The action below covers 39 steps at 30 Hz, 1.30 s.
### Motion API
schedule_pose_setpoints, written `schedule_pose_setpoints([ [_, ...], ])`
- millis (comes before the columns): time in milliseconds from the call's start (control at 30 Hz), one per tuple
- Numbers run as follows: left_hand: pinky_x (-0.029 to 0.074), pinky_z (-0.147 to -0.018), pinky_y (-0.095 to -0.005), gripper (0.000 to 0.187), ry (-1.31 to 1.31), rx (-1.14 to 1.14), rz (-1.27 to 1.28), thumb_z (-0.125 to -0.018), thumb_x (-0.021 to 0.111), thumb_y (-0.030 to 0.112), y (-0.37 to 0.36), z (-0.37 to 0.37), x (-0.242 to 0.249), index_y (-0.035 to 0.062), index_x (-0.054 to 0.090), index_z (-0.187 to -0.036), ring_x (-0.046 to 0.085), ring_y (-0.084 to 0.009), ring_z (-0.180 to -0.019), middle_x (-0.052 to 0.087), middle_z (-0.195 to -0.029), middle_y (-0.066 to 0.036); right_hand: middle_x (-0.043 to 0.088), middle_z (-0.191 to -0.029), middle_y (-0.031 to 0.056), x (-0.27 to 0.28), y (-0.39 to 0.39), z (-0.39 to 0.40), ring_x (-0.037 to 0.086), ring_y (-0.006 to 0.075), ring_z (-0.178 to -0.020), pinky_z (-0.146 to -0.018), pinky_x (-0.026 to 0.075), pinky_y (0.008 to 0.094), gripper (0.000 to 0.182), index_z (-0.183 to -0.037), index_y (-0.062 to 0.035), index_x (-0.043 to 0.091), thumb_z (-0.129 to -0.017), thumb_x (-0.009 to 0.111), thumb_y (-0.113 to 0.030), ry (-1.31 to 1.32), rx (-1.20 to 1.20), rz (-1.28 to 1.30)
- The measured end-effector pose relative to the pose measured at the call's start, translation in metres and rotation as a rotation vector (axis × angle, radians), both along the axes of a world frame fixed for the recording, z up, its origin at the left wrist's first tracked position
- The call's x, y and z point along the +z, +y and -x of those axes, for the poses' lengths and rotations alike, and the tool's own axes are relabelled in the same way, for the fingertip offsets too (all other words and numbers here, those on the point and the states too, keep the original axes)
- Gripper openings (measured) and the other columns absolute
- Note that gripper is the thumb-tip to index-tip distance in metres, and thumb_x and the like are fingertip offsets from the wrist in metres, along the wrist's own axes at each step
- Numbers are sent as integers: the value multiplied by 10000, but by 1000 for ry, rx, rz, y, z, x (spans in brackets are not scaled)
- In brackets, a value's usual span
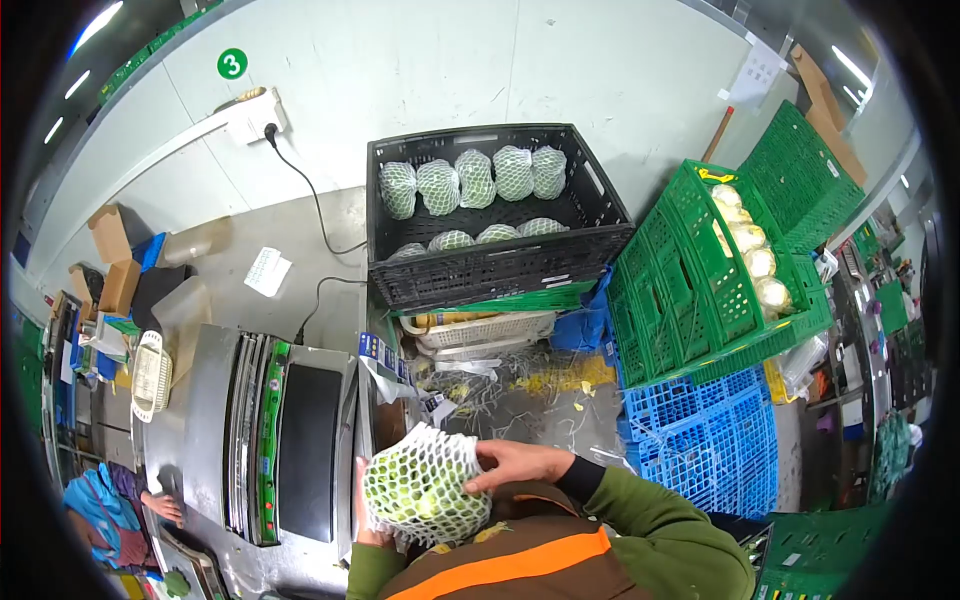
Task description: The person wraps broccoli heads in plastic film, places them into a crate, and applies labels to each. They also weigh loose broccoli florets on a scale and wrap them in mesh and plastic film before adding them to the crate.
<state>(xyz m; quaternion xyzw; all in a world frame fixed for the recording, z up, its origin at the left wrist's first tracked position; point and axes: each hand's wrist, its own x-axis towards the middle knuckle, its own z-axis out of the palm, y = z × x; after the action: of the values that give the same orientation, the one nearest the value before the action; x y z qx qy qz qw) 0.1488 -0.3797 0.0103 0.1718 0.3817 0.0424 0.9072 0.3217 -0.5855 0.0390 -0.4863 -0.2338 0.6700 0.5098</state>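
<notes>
A round green vegetable in a white foam net (pixel 425 487) is held close to my body at the bottom centre. My right hand (pixel 520 464) presses on its right side, thumb and fingers against the net. On its left side is my left hand (pixel 366 505), mostly hidden behind the net. Above, a black crate (pixel 500 262) holds several similar netted vegetables (pixel 475 180) in a back row and a front row. To the left of my hands lies a machine with a dark flat plate (pixel 309 452) and a green strip.
Green crates (pixel 665 290) with pale wrapped produce (pixel 747 238) stand at the right, above blue crates (pixel 700 440). A white basket (pixel 151 376) is at the left. A co-worker's hand (pixel 162 506) rests at the lower left. Scraps litter the floor (pixel 520 400).
</notes>
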Motion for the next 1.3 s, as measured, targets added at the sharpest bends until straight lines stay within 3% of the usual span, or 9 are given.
schedule_pose_setpoints([
  [100, 612, -738, -384, 473, 57, 88, -165, -1021, 454, 417, 47, 11, -60, -21, 617, -1093, 718, -276, -824, 709, -993, -173, 590, -1171, 35, -25, 36, -14, 557, 107, -963, -713, 511, 260, 630, -1346, -41, 482, -861, 751, -338, -75, -3, -44],
  [233, 621, -670, -359, 352, 135, 154, -181, -1006, 526, 328, 68, -9, -29, -3, 642, -1041, 722, -235, -760, 721, -940, -138, 587, -1186, 28, -29, 71, -37, 555, 97, -970, -715, 501, 249, 638, -1347, -51, 472, -854, 755, -340, 57, 33, -1],
  [400, 540, -736, -290, 508, 320, 227, -463, -999, 431, 554, 91, -15, -27, 70, 584, -978, 645, -138, -802, 658, -903, -47, 581, -1230, 33, -30, 129, -88, 556, 113, -1022, -751, 494, 257, 664, -1379, -31, 451, -857, 755, -306, 48, 168, 11],
  [533, 517, -865, -322, 653, 133, 376, -389, -980, 340, 646, 90, -40, -9, 49, 566, -1117, 637, -171, -955, 660, -1036, -72, 549, -1332, 69, -32, 177, -134, 542, 149, -1140, -963, 446, 307, 646, -1389, -6, 437, -868, 741, -236, 52, 346, -61],
  [633, 466, -942, -330, 429, 215, 401, -533, -960, 597, 304, 88, -45, -11, 7, 518, -1260, 578, -167, -1062, 610, -1155, -80, 513, -1380, 90, -10, 212, -151, 475, 184, -1266, -1088, 351, 332, 676, -1442, 5, 367, -872, 708, -122, 150, 465, -14],
  [733, 425, -982, -333, 708, 215, 298, -641, -837, 761, 388, 93, -45, 14, -49, 459, -1306, 548, -197, -1123, 588, -1171, -136, 451, -1431, 105, -22, 241, -146, 441, 219, -1313, -1085, 356, 346, 673, -1462, 23, 317, -866, 625, -39, 138, 496, -63],
  [933, 489, -953, -342, 797, 432, 525, -640, -824, 778, 373, 102, -21, 10, -97, 413, -1355, 589, -237, -1120, 592, -1218, -198, 501, -1377, 84, -32, 284, -114, 484, 202, -1262, -1068, 368, 329, 644, -1462, -4, 333, -894, 632, -55, 152, 558, 29],
  [1200, 513, -887, -315, 697, 434, 668, -854, -847, 756, 359, 264, 74, 31, -101, 486, -1294, 627, -214, -1036, 639, -1153, -169, 562, -1280, 52, 10, 428, -2, 587, 162, -1112, -780, 561, 336, 552, -1377, -63, 432, -898, 689, -164, 32, 552, -75],
  [1300, 515, -860, -309, 607, 280, 622, -922, -885, 710, 350, 338, 104, 60, -77, 525, -1275, 627, -184, -1030, 647, -1149, -158, 570, -1261, 55, 23, 483, 46, 581, 174, -1113, -802, 556, 377, 544, -1369, -80, 436, -906, 693, -204, -38, 461, -174],
])
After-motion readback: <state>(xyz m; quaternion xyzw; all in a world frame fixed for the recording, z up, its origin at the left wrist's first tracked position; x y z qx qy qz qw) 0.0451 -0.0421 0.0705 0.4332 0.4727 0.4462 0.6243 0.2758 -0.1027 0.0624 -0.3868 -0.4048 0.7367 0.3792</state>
